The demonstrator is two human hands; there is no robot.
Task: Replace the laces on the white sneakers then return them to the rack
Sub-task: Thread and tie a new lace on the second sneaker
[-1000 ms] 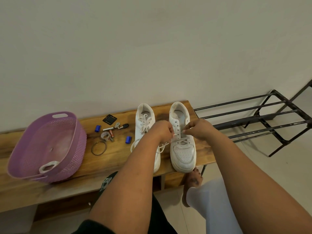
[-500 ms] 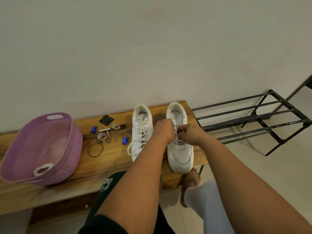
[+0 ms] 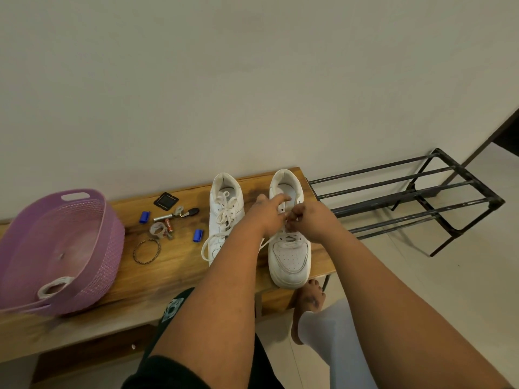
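Lacing, right sneaker (image 3: 289,248) centre frame on counter (image 3: 174,265) | left hand (image 3: 266,217) has opened, fingers now reaching to the tongue | right hand (image 3: 309,220) grip pinches lace (image 3: 288,221) | upper eyelets unthreaded, rack (image 3: 407,203) right, waiting

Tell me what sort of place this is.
Probably a home entryway or shoe-changing corner: a wooden bench against a plain wall, a black metal shoe rack beside it, and keys with small oddments lying near a purple basket.
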